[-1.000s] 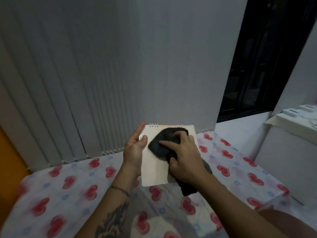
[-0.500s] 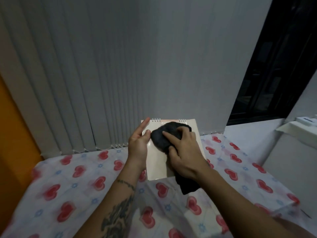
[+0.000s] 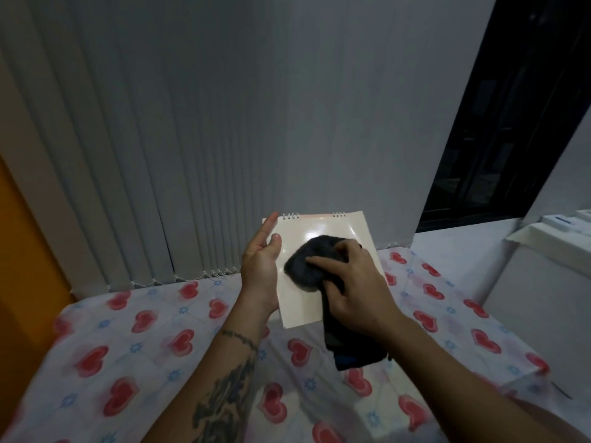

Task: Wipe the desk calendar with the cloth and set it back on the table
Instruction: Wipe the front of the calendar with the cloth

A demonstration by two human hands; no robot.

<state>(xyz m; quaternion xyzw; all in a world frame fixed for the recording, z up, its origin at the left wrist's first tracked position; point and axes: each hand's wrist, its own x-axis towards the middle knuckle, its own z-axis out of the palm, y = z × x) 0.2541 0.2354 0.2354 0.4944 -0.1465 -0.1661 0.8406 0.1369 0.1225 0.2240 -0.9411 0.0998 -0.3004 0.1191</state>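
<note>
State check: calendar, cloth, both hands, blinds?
desk calendar: held up off the table, glossy blank face toward the camera
cloth: bunched, pressed on the calendar face, tail hanging below
left hand: gripping the calendar's left edge
right hand: closed on the cloth
vertical blinds: drawn shut

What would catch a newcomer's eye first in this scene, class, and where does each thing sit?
At centre, the right hand presses a dark cloth against a glossy cream desk calendar, which the left hand holds up above the table. Below lies a tablecloth with red hearts; grey vertical blinds fill the background.
</note>
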